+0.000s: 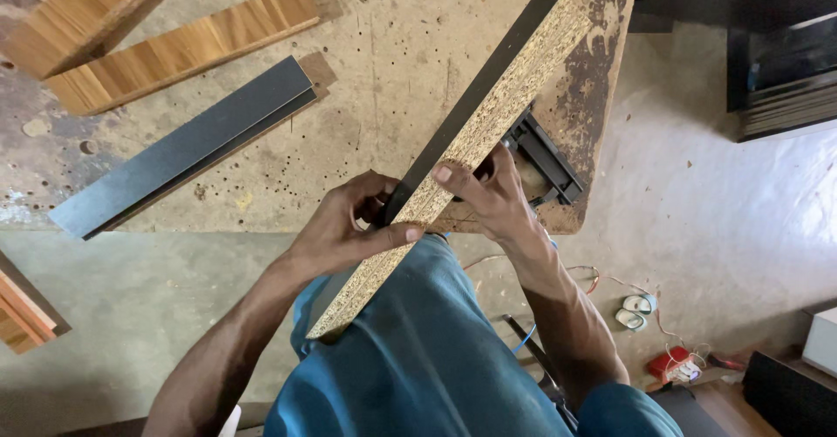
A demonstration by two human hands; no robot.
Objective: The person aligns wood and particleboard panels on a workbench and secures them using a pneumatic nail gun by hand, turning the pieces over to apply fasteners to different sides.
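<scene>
Two hands, left (349,223) and right (488,188), each grip closed on the black-faced chipboard strip (488,110) over the workbench (384,44).

Soft daylight is falling evenly from the right, brightening the floor (741,184) there; shadows are lying short and faint, everything is staying sharp, edges bending slightly.

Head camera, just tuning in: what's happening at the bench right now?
A person is holding a long particleboard strip with a black face on edge, one end out on the worn workbench, the other against their blue-clad lap. The left hand grips it from the black side, thumb across the raw edge; the right hand clasps it from the other side. A black strip and two wood-grain strips lie loose further out on the bench.
</scene>
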